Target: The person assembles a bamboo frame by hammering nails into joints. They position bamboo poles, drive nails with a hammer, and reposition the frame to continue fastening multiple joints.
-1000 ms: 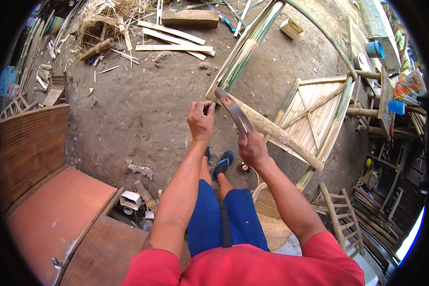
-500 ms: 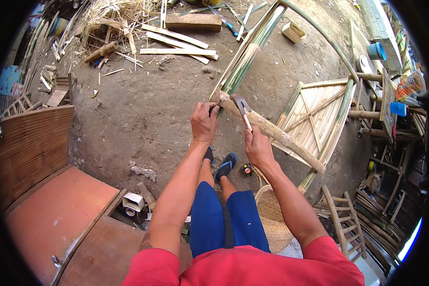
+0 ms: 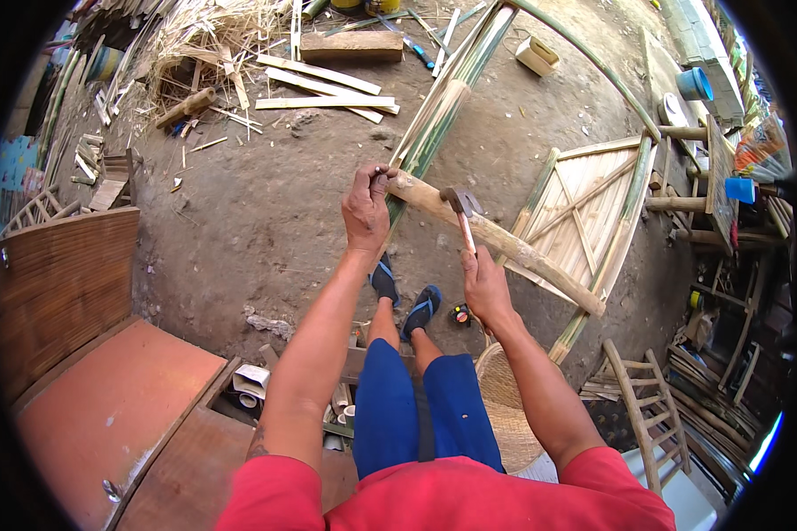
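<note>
Bamboo pole [image 3: 505,243] is pinched at its near end by the left hand [image 3: 366,208], while the right hand [image 3: 487,288] has its grip closed around a hammer [image 3: 462,212], head resting on the pole.

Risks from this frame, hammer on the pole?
1. The left hand pinches the bamboo pole at its end, not far from the hammer; a glancing blow might reach the fingers.
2. The pole is held in the air above the sandalled feet, so a slip may drop it onto them.
</note>
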